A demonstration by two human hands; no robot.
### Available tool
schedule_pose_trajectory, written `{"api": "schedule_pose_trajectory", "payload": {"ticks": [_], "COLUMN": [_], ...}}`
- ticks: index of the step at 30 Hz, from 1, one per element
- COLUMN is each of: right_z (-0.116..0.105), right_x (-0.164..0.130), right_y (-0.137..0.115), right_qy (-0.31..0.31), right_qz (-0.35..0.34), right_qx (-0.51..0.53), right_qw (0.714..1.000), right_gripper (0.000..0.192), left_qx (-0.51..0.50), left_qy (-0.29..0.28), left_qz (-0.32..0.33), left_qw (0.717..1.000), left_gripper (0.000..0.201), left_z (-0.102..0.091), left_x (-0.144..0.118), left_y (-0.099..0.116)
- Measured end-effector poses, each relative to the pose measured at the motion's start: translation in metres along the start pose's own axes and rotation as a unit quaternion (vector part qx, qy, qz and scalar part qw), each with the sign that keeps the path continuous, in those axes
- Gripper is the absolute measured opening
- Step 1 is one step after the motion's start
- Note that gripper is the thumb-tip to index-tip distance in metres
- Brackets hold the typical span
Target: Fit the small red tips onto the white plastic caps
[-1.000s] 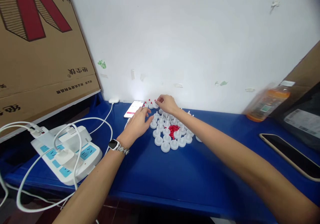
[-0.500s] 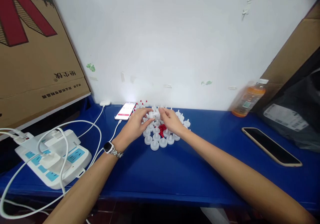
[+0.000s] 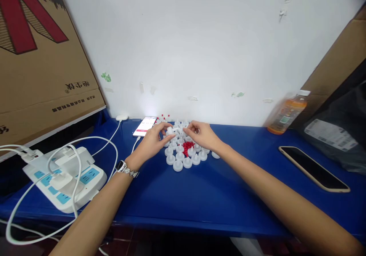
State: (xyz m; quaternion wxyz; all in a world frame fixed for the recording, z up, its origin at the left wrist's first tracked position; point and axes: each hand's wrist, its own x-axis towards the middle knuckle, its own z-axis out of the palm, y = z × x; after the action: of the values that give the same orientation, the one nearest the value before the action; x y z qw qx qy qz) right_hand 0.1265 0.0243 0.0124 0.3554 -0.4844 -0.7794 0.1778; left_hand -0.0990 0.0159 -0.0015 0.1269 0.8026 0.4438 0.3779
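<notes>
Hands at work over a cluster of small white plastic pieces (image 3: 183, 157) on a blue surface (image 3: 200, 198), seen from the head camera. The left hand (image 3: 153, 141), with a wristwatch (image 3: 123, 167) on its wrist, reaches in from the lower left; its fingers (image 3: 166, 126) are pinched together on one white piece (image 3: 169, 130), held just above the far left part of the cluster. The right hand (image 3: 204, 136) reaches in from the lower right, its fingers (image 3: 191, 126) drawn together near the same piece; whether they grip anything is too small to tell. The two hands nearly meet over the cluster.

The white pieces are round, each with a short stem, and lie close together, ringing a little heap of red bits (image 3: 187, 146). One more white piece (image 3: 215, 155) lies just beside the right wrist. A few white pieces with red tips (image 3: 163, 116) stand against the white wall (image 3: 200, 38), behind the cluster.

To the left of the cluster a lit smartphone (image 3: 144, 126) lies on the surface with a white cable (image 3: 108, 141) leading to it. Farther left sits a white power strip (image 3: 64, 177) with blue sockets and several plugs, below a leaning cardboard box (image 3: 42, 57) printed in red. To the right, well apart from the hands, a dark phone (image 3: 313, 168) lies face up, and an orange drink bottle (image 3: 287, 113) stands against the wall beside a dark plastic bag (image 3: 340, 134).
</notes>
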Motion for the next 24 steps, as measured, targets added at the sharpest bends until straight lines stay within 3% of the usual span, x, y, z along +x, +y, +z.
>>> {"api": "schedule_pose_trajectory", "payload": {"ticks": [6,9,11,13,16,21,24], "right_z": [0.017,0.028,0.034,0.041,0.052,0.058,0.057], "right_x": [0.033,0.06,0.078,0.093,0.106,0.115,0.123], "right_y": [-0.019,-0.016,-0.01,-0.002,0.006,0.005,0.004], "right_qy": [-0.033,-0.008,0.024,0.028,-0.033,-0.145,-0.163], "right_qz": [-0.041,-0.042,-0.038,-0.027,-0.02,-0.029,-0.023], "right_qx": [0.182,0.168,0.092,-0.017,-0.15,-0.192,-0.208], "right_qw": [0.982,0.985,0.995,0.999,0.988,0.97,0.964], "right_gripper": [0.02,0.013,0.01,0.012,0.019,0.01,0.01], "left_qx": [-0.005,-0.002,0.006,0.02,0.041,0.056,0.056], "left_qy": [0.041,0.083,0.092,0.066,0.003,-0.088,-0.108], "left_qz": [-0.023,-0.058,-0.085,-0.099,-0.105,-0.138,-0.144], "left_qw": [0.999,0.995,0.992,0.993,0.994,0.985,0.982], "left_gripper": [0.04,0.044,0.044,0.036,0.031,0.031,0.03], "left_z": [-0.004,-0.007,-0.01,-0.011,-0.009,-0.007,-0.008], "left_x": [0.0,0.001,0.001,0.001,-0.001,-0.003,-0.004], "left_y": [-0.002,-0.009,-0.014,-0.019,-0.025,-0.038,-0.043]}}
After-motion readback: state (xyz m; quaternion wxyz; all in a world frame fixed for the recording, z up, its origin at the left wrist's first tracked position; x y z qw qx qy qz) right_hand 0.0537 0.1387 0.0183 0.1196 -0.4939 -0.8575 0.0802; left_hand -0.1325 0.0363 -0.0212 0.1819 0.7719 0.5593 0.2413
